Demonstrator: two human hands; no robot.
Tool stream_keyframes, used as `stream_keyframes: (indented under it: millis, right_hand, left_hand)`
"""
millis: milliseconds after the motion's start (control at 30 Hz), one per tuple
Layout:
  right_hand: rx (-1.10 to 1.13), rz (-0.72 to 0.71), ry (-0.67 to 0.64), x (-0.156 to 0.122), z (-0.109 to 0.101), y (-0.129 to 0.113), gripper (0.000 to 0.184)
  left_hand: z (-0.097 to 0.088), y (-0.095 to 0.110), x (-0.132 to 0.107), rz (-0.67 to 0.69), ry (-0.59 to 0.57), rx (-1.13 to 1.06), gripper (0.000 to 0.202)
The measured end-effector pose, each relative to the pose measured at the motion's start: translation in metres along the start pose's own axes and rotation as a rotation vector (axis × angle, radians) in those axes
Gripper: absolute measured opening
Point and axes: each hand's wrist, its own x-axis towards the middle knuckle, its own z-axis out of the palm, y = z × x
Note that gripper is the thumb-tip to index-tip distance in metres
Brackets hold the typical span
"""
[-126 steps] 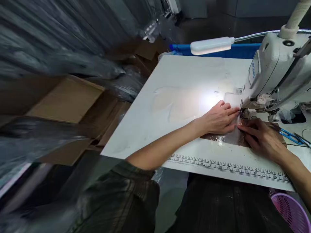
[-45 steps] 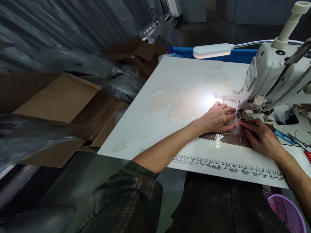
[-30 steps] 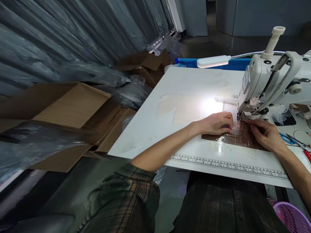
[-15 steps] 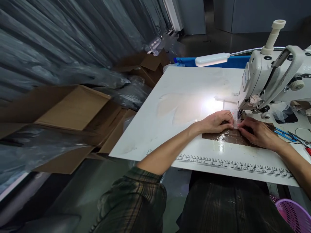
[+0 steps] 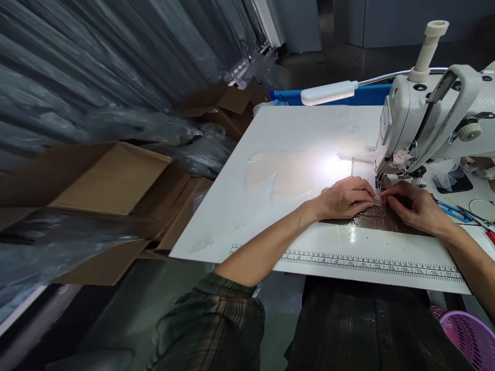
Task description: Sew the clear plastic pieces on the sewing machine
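Just in front of the needle of a white sewing machine [image 5: 402, 118], a small translucent strip of material [image 5: 376, 201] lies between my hands. My left hand [image 5: 345, 197] has its fingers curled together, with the tips closed on the strip's left side. From the right, my right hand [image 5: 415, 208] pinches the strip's edge between thumb and forefinger. Under both hands lies a glossy brown sheet [image 5: 382, 222], partly covered by them. The fingertips hide part of the strip, so its exact shape does not show.
A white table [image 5: 216, 226] carries a printed ruler [image 5: 348, 262] along its front edge. Blue-handled snips [image 5: 450, 210] and scissors [image 5: 477, 219] lie right of my right hand. A white lamp [image 5: 328, 93] hangs over the back. Cardboard boxes [image 5: 116, 180] stand left; a purple basket [image 5: 469, 335] sits lower right.
My left hand has flattened somewhat and its fingers have slid towards the strip. My right hand still pinches near the needle. The whole view has shifted slightly.
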Motion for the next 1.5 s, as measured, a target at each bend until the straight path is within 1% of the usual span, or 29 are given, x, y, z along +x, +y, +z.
stream_keyframes:
  millis: [67, 133, 233, 300, 367, 433, 500, 667, 767, 933, 1000, 1133, 1233, 1300, 1367, 1500]
  right_hand:
    - [-0.056, 0.072, 0.055, 0.0, -0.003, 0.003, 0.033]
    - [-0.109, 0.077, 0.078, -0.002, -0.002, 0.007, 0.034]
    - [-0.195, 0.016, 0.066, -0.004, 0.005, 0.012, 0.039]
    - [-0.285, -0.039, 0.052, -0.007, 0.01, 0.014, 0.041]
    - [-0.371, -0.085, 0.033, -0.009, 0.013, 0.016, 0.041]
    - [-0.419, -0.11, 0.017, -0.01, 0.014, 0.018, 0.041]
    - [-0.433, -0.122, 0.015, -0.011, 0.014, 0.02, 0.041]
    - [-0.425, -0.127, 0.005, -0.012, 0.013, 0.022, 0.042]
    - [-0.401, -0.151, 0.006, -0.012, 0.011, 0.02, 0.042]
    - [-0.399, -0.269, 0.011, -0.012, 0.009, 0.018, 0.038]
    - [-0.422, -0.256, 0.001, -0.012, 0.01, 0.017, 0.037]
    - [-0.481, -0.152, -0.02, -0.012, 0.013, 0.015, 0.038]
    - [-0.531, -0.082, -0.03, -0.011, 0.014, 0.013, 0.042]
    - [-0.548, -0.061, -0.034, -0.01, 0.014, 0.01, 0.044]
    - [-0.536, -0.087, -0.028, -0.01, 0.013, 0.008, 0.045]
    - [-0.455, -0.197, 0.022, -0.011, 0.013, 0.003, 0.043]
  left_hand:
    - [-0.001, 0.001, 0.0, 0.043, 0.002, 0.039, 0.022]
    - [-0.002, 0.001, 0.0, 0.043, -0.023, 0.069, 0.023]
    - [-0.002, 0.002, 0.001, 0.009, -0.106, 0.118, 0.023]
    - [-0.001, 0.004, 0.001, 0.012, -0.151, 0.141, 0.025]
    - [0.0, 0.004, 0.001, 0.035, -0.16, 0.151, 0.026]
    - [0.001, 0.004, 0.0, 0.062, -0.143, 0.159, 0.026]
    - [0.002, 0.003, 0.0, 0.074, -0.138, 0.175, 0.025]
    - [0.0, 0.003, 0.001, 0.098, -0.202, 0.227, 0.025]
    - [-0.002, 0.004, 0.002, 0.133, -0.186, 0.27, 0.027]
    - [-0.004, 0.007, 0.001, 0.191, -0.146, 0.304, 0.028]
    - [-0.005, 0.008, 0.001, 0.182, -0.173, 0.293, 0.025]
    - [-0.006, 0.01, 0.0, 0.121, -0.245, 0.283, 0.025]
    - [-0.007, 0.011, 0.001, 0.096, -0.264, 0.294, 0.028]
    - [-0.007, 0.01, 0.001, 0.077, -0.278, 0.295, 0.03]
    - [-0.007, 0.009, 0.001, 0.056, -0.291, 0.286, 0.034]
    - [-0.006, 0.007, 0.0, 0.036, -0.303, 0.293, 0.036]
